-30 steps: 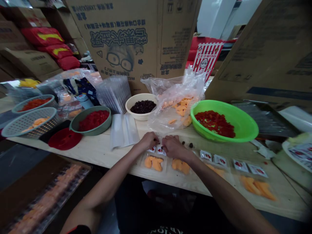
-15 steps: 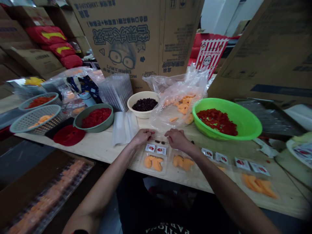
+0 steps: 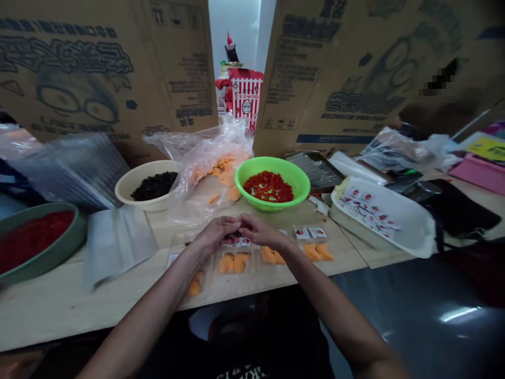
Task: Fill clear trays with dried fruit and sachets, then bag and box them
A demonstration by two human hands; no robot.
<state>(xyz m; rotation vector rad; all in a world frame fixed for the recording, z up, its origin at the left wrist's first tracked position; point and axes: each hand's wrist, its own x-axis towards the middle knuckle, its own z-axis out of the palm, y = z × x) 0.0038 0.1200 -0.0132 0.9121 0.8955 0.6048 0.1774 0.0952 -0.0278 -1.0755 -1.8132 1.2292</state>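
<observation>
Fingertips (image 3: 231, 222) of the left hand (image 3: 213, 235) and the right hand (image 3: 262, 232) curl inward and meet above a clear plastic tray (image 3: 235, 276), both hands almost closed, with a dark speck (image 3: 236, 233) showing between them; whether they have hold of it, I cannot tell from here. That tray sits on a pale wooden table (image 3: 71, 310) and holds 2 orange fruit pieces (image 3: 232, 263) below 2 red-printed sachets (image 3: 243, 242). I count 4 trays in the row: 1 more at the left, beside the left forearm, and 2 to the right, the farthest with 2 sachets (image 3: 310, 232). Beyond the hands stand 3 bowls: a cream bowl (image 3: 126, 192) of dark dried fruit, a green basin (image 3: 272, 197) of red pieces, and a grey-green bowl (image 3: 59, 242) of red pieces. Between the first 2 slumps a plastic bag (image 3: 209, 179) of orange pieces. Half a second ago the hands stood apart with 2 dark bits on the tray; now they touch, those bits are out of sight, and the view has swung right, centring the green basin and bringing in a white tray (image 3: 374, 216) of sachets.
</observation>
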